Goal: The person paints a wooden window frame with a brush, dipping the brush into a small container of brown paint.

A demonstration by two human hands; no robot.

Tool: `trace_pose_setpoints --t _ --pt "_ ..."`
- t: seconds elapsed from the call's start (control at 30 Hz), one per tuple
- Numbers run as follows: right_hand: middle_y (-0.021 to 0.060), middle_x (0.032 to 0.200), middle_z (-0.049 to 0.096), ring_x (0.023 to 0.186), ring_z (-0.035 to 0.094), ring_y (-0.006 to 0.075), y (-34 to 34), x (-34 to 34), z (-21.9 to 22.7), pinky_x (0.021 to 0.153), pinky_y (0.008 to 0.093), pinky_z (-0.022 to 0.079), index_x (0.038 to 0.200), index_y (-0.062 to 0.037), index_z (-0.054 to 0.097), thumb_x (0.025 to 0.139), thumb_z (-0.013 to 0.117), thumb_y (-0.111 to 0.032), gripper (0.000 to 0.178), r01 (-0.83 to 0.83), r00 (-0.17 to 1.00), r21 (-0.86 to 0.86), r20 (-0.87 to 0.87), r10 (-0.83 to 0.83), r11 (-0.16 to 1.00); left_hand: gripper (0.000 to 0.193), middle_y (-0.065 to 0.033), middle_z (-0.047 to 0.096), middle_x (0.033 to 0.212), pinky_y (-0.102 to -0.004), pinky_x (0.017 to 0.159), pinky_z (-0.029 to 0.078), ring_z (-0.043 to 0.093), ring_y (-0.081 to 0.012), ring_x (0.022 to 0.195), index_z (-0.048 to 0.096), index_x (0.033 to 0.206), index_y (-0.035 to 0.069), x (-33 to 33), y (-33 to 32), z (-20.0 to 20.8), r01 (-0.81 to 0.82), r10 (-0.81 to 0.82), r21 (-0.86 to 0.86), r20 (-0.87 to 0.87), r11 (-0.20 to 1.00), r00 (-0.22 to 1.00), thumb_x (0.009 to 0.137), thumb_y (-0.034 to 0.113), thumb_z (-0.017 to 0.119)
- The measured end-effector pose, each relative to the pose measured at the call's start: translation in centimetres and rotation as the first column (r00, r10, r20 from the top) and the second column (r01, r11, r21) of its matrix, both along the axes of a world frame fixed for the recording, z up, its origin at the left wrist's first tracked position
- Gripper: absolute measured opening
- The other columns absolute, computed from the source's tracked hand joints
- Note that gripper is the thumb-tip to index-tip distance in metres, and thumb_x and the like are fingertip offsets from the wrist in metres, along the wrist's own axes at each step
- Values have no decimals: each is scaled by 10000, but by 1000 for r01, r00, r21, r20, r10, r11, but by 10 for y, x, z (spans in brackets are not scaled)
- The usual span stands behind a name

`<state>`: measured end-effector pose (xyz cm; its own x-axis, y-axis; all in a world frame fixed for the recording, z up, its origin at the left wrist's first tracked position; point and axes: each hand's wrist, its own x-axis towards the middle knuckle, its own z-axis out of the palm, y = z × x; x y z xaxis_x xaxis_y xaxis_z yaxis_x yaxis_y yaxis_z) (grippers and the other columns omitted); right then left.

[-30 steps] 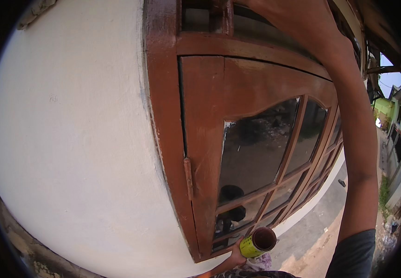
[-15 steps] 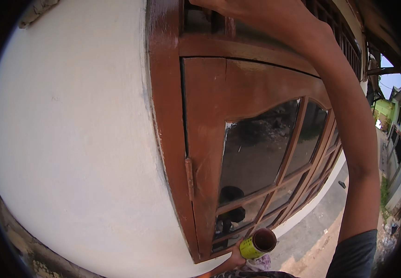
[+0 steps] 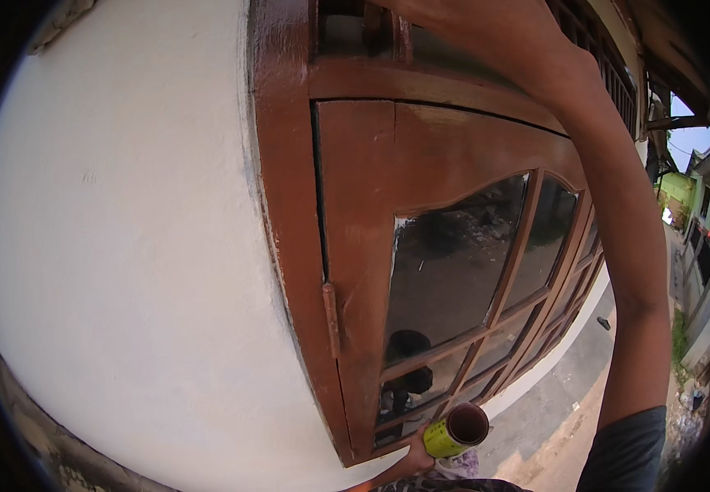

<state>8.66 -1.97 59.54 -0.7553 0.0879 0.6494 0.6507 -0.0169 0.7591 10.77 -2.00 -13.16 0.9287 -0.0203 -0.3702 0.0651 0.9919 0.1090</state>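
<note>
Between the earlier views and this one very little had moved. The person's raised right arm (image 3: 617, 246) had crept slightly further left along the top of the brown-painted wooden window frame (image 3: 289, 205), while the small yellow-green tin can with a dark reddish-brown inside (image 3: 456, 430) had kept its place low in the view. Judged from that, the work up on the top rail was going on in small strokes, with the tin simply held ready below.

The right hand itself lay beyond the upper edge of the picture; only the forearm and a dark grey sleeve (image 3: 630, 451) showed, so whether that hand was closed, or what it gripped, could not be told.

The left hand (image 3: 417, 456) was wrapped around the tin from beneath, fingers closed on its side. The tin sat in front of the lower corner of the hinged wooden window sash with arched glass panes (image 3: 453, 271), near the bottom rail, apart from the wood. Its long axis was tilted, not upright: the open mouth pointed up and to the right, toward the camera, so the dark coating inside showed.

To the left of the frame spread a rough white plastered wall (image 3: 125, 246). At the lower right, a grey paved strip (image 3: 552, 402) ran beside the house.
</note>
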Motion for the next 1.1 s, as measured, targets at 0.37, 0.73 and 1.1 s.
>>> trace_pose_setpoints --t 0.37,0.73,1.1 --pt "107 512 395 464 370 240 8 5 -9 676 369 420 673 -28 478 895 646 -133 298 -7 1000 -93 -5 7 996 519 -108 693 1216 -485 1052 460 645 -316 1143 638 1252 90 6 1 -3 22 -20 31 -65 999 998 1009 501 435" --pt "45 509 484 432 408 140 -21 -21 -13 448 269 352 668 -44 441 943 587 -84 314 -176 972 -242 -197 129 954 531 -112 684 1236 -496 1073 440 631 -324 1169 632 1267 92 -1 3 -3 22 -19 38 -72 999 997 1015 503 411" --pt "59 758 657 736 684 137 -86 4 -41 712 259 598 1000 9 620 977 633 -178 189 -197 925 -17 -334 180 980 541 -116 676 1254 -501 1090 424 618 -329 1191 626 1282 93 -6 1 4 49 -43 63 -79 997 996 1018 505 396"
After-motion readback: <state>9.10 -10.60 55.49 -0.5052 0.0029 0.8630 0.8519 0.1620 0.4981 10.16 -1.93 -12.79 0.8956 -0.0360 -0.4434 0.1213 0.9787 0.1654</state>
